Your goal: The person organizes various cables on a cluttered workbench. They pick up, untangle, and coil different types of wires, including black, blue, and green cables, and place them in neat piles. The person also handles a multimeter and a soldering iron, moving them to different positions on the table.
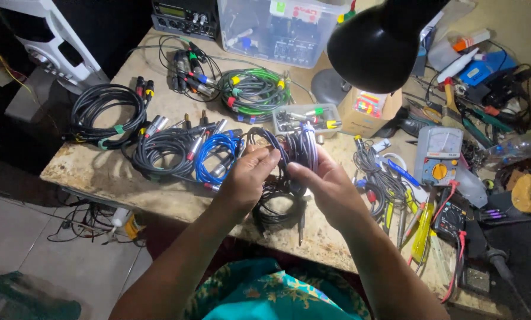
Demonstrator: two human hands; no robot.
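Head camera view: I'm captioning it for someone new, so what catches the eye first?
Both hands, left hand and right hand, meet at centre, gripping a coiled dark cable above the workbench. Left of them lies a bright blue cable coil. A black lamp shade looms at top right.

A worn, pale table (99,172) carries coiled cables: a black coil (102,109) and a blue coil (217,155) beyond the left hand (247,181), a green coil (254,89) farther back. An analogue multimeter (438,154) lies beside the right hand (330,189).
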